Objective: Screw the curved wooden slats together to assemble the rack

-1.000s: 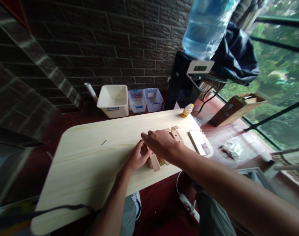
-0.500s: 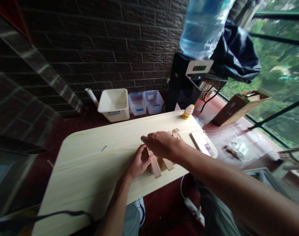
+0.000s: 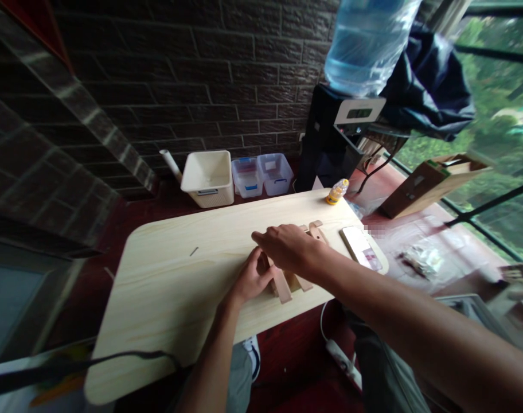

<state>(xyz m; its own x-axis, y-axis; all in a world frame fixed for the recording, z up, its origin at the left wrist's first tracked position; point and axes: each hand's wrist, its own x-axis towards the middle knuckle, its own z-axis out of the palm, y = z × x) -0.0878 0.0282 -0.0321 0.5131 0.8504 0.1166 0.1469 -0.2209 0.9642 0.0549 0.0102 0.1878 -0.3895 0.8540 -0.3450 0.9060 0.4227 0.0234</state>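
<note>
A wooden assembly of flat light-brown pieces (image 3: pixel 282 287) rests near the table's front edge. My left hand (image 3: pixel 253 275) grips its left side, thumb on a flat piece and fingers behind it. Over the top of the assembly, my right hand (image 3: pixel 287 245) is closed with its fingers curled down; what it holds, if anything, is hidden beneath it. A curved wooden end (image 3: pixel 316 230) with a dark hole shows beyond my right wrist. On the table (image 3: pixel 158 298), a small thin dark piece (image 3: pixel 194 251) lies left of my hands.
Right of the assembly lies a phone (image 3: pixel 361 248). A yellow-based clear bottle (image 3: pixel 337 192) stands at the far right corner. Behind the table are a cream basket (image 3: pixel 214 198), two clear bins (image 3: pixel 247 186) and a water dispenser (image 3: pixel 322 143). A power strip (image 3: pixel 343 362) is on the floor.
The whole view has shifted, so the table and assembly appear farther right and slightly higher. Both hands keep nearly the same pose on the assembly.
</note>
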